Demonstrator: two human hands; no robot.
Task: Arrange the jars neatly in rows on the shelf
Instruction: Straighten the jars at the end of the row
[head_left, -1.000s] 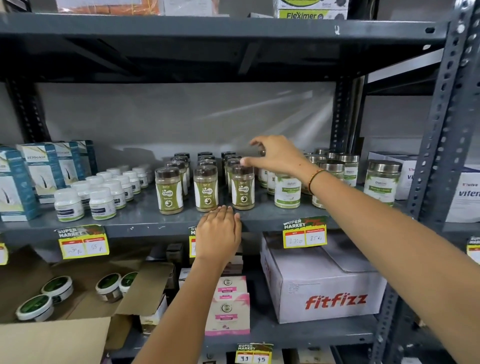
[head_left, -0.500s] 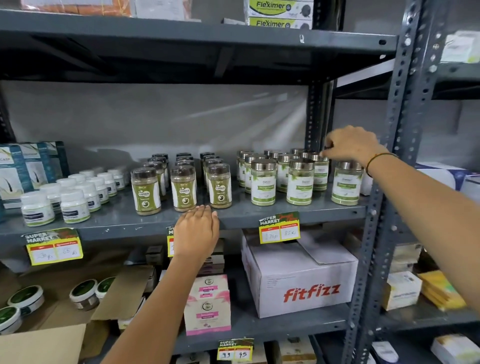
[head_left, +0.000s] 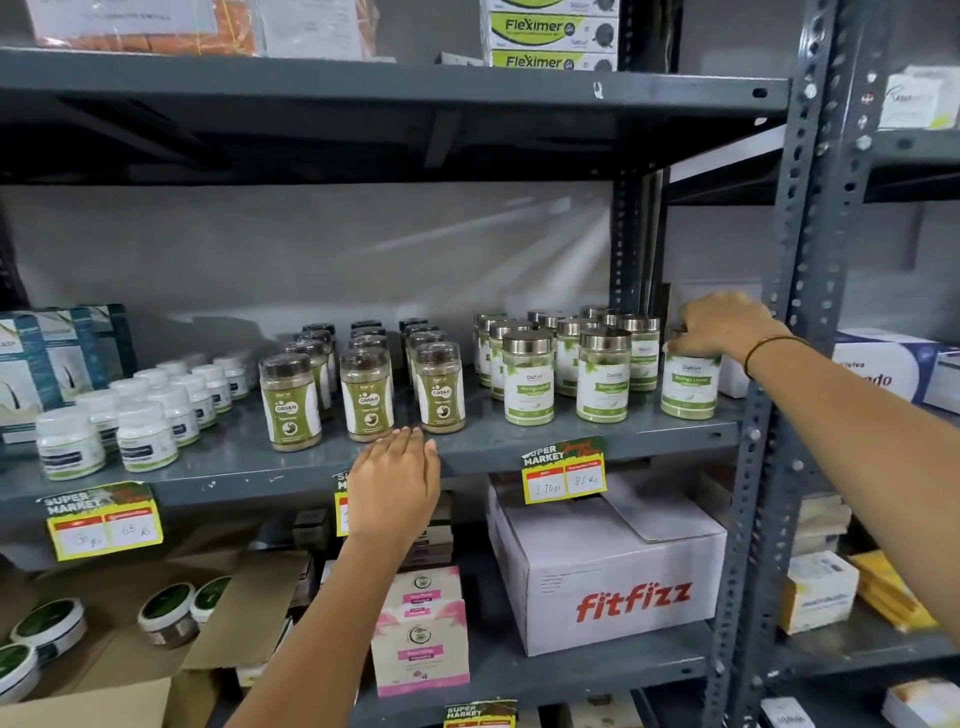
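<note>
Up right, the right hand clamps a silver-lidded jar; left hand lies flat, fingers together.

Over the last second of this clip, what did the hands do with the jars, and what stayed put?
The right hand moved rightward from the brown-lidded jars across the silver-lidded jars and now grips the rightmost jar by its lid. The left hand stayed flat on the shelf edge.
</note>
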